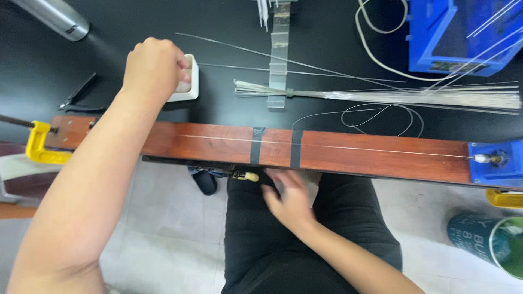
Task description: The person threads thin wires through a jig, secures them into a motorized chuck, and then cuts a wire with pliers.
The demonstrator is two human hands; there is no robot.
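Note:
My left hand (155, 68) reaches across the board to a small white square dish (189, 87) on the black table, with its fingers bunched together at the dish's rim. What the fingertips pinch is hidden. My right hand (289, 200) lies low on my lap, just under the board's near edge, its fingers spread flat over a whitish cloth (314, 188). A long reddish wooden board (370, 155) spans the view. A thin wire (348, 148) is stretched along it, across two dark tape bands (257, 146), to a blue end fixture (497, 162).
A bundle of thin wires (414, 97) and a clear tape strip (279, 54) lie behind the board. A blue box (457, 38) and a white cable (376, 54) sit at the back right. There are a black hand tool (79, 92), a yellow clamp (41, 146) and a green cup (490, 239).

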